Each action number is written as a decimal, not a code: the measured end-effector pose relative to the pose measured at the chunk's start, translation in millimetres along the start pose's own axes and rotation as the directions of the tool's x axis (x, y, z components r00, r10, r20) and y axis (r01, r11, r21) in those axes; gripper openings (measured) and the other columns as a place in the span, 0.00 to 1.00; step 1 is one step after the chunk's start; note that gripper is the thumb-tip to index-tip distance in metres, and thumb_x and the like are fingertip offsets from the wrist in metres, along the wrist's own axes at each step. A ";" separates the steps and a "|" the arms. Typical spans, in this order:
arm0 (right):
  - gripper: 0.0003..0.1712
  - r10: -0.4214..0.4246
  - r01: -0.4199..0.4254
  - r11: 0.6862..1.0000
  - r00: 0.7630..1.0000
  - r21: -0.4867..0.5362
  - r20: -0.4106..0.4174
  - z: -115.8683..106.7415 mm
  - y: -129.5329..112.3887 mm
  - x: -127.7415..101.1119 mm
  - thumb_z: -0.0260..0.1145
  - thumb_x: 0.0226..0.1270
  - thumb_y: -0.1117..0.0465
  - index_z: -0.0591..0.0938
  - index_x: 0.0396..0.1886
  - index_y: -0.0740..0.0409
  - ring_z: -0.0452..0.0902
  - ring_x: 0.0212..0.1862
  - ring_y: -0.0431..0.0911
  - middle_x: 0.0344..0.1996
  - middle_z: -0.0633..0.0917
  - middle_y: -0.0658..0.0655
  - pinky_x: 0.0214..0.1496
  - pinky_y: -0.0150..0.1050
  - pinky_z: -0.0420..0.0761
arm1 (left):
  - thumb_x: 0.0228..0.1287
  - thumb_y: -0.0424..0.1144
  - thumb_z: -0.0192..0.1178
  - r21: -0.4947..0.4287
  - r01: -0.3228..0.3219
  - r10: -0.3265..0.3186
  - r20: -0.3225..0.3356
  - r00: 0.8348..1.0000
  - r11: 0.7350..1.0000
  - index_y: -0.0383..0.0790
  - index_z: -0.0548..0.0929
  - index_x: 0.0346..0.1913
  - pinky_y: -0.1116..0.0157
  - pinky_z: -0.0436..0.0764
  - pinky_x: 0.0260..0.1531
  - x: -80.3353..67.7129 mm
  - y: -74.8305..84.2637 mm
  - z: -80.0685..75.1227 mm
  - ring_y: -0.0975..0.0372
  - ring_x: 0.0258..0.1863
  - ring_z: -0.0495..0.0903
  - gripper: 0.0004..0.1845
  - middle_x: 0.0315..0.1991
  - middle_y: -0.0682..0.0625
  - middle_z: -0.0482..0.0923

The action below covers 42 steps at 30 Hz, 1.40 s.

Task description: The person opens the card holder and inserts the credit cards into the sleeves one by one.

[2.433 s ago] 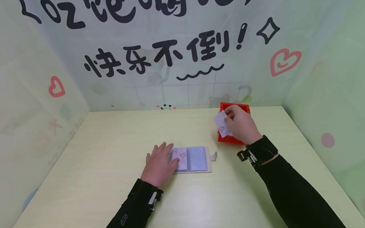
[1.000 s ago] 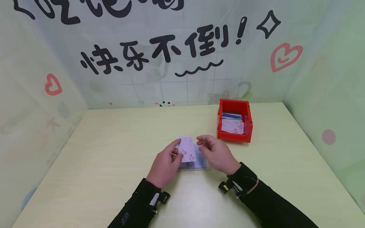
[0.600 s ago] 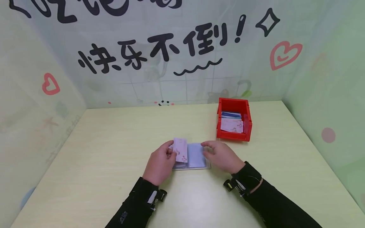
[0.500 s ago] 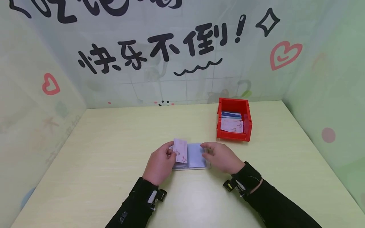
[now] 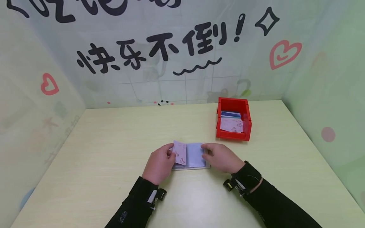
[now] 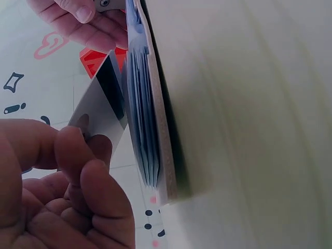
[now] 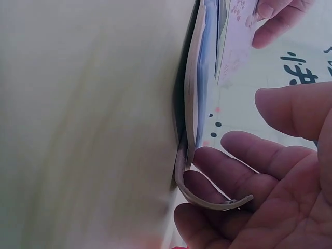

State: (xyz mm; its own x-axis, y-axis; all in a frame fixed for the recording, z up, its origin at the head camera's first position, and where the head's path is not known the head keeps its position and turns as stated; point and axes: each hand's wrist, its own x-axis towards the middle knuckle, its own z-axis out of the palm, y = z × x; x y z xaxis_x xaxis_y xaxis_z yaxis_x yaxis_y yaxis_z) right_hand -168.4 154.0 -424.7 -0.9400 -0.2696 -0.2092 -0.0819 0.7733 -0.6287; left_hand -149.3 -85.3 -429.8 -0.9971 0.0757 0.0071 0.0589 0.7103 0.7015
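A pink flower-printed card [image 5: 180,153] is pinched between the thumb and fingers of my left hand [image 5: 158,164]. It tilts over the left page of an opened card holder [image 5: 196,155] lying on the table. In the left wrist view, the card's pale back [image 6: 106,109] leans close against the stacked clear sleeves [image 6: 147,129]. My right hand [image 5: 223,157] is at the holder's right edge with relaxed fingers and the thumb apart. In the right wrist view, the holder's curved snap strap [image 7: 207,206] lies against those fingers.
A red bin [image 5: 233,136] stands at the back right of the table. Inside it are a pink card [image 5: 231,125] and several blue-edged cards [image 5: 231,114]. A printed backdrop [image 5: 159,88] rises behind the table's far edge.
The right hand took the card from the bin to the holder, where the left hand now has it. Since then the card has moved left and lowered over the left page.
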 end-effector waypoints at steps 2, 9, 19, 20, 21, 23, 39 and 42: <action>0.31 0.005 -0.005 1.000 1.000 0.002 0.004 0.0 0.4 0.5 0.71 0.73 0.57 0.78 0.74 0.56 0.77 0.67 0.52 0.69 0.81 0.57 0.70 0.52 0.81 | 0.76 0.35 0.59 0.010 0.000 0.000 0.006 1.000 1.000 0.31 0.78 0.70 0.69 0.70 0.23 0.5 -0.1 0.4 0.63 0.25 0.75 0.23 0.40 0.47 0.84; 0.32 0.016 -0.016 1.000 1.000 0.002 0.022 0.0 1.1 0.9 0.71 0.73 0.56 0.77 0.74 0.55 0.77 0.69 0.53 0.70 0.80 0.56 0.71 0.53 0.80 | 0.77 0.35 0.59 0.029 0.007 -0.008 0.030 1.000 1.000 0.32 0.78 0.70 0.69 0.71 0.23 0.4 0.7 1.9 0.62 0.26 0.75 0.23 0.40 0.47 0.84; 0.31 0.022 -0.022 1.000 0.999 -0.002 0.025 -0.3 0.7 0.3 0.71 0.74 0.56 0.78 0.74 0.55 0.76 0.70 0.53 0.70 0.80 0.56 0.72 0.53 0.79 | 0.77 0.35 0.59 0.043 0.001 -0.002 0.037 0.999 0.999 0.33 0.79 0.70 0.68 0.73 0.27 -0.2 3.2 3.0 0.59 0.34 0.79 0.23 0.44 0.45 0.85; 0.31 0.022 -0.022 1.000 0.999 -0.001 0.025 -0.2 0.6 0.4 0.71 0.74 0.56 0.78 0.74 0.55 0.76 0.70 0.52 0.70 0.81 0.56 0.72 0.53 0.79 | 0.77 0.35 0.59 0.043 0.001 -0.002 0.039 0.999 0.999 0.33 0.79 0.70 0.68 0.74 0.28 -0.2 3.4 3.1 0.59 0.34 0.79 0.23 0.44 0.45 0.85; 0.31 0.021 -0.021 1.000 0.999 -0.002 0.025 -0.1 0.6 0.4 0.71 0.74 0.56 0.78 0.74 0.55 0.77 0.69 0.52 0.70 0.81 0.56 0.72 0.53 0.79 | 0.77 0.35 0.59 0.043 0.000 -0.002 0.041 0.999 0.999 0.33 0.79 0.70 0.68 0.74 0.28 -0.2 3.6 3.2 0.59 0.34 0.79 0.23 0.44 0.45 0.85; 0.31 0.022 -0.022 1.000 0.999 -0.001 0.027 0.0 0.5 0.5 0.71 0.74 0.56 0.78 0.74 0.55 0.77 0.69 0.52 0.70 0.81 0.56 0.72 0.53 0.79 | 0.77 0.36 0.59 0.044 0.001 -0.003 0.046 0.999 0.999 0.33 0.78 0.70 0.68 0.74 0.29 -0.2 3.8 3.4 0.59 0.35 0.79 0.23 0.44 0.45 0.85; 0.30 0.017 -0.016 1.000 0.999 -0.016 0.034 0.4 -1.6 -1.1 0.71 0.74 0.57 0.78 0.73 0.56 0.77 0.71 0.53 0.70 0.81 0.56 0.73 0.54 0.78 | 0.76 0.35 0.60 0.071 -0.019 0.014 0.073 0.997 0.997 0.32 0.77 0.71 0.68 0.74 0.33 0.7 4.5 5.0 0.60 0.34 0.78 0.24 0.43 0.46 0.83; 0.30 0.018 -0.017 1.000 0.999 -0.017 0.034 0.6 -1.7 -1.1 0.71 0.74 0.57 0.79 0.73 0.56 0.77 0.71 0.53 0.70 0.81 0.56 0.73 0.54 0.78 | 0.76 0.36 0.61 0.076 -0.018 0.012 0.080 0.997 0.997 0.32 0.77 0.72 0.68 0.75 0.34 0.9 4.8 5.5 0.60 0.35 0.78 0.25 0.44 0.47 0.84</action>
State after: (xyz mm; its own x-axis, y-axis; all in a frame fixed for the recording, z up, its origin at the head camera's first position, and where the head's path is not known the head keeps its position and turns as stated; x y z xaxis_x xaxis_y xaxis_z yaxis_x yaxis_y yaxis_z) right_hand -167.0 152.6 -423.9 -0.9293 -0.2755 -0.2459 -0.0716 0.7876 -0.6120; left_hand -149.6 -78.0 -430.3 -0.9893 0.1402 -0.0412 0.0808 0.7598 0.6452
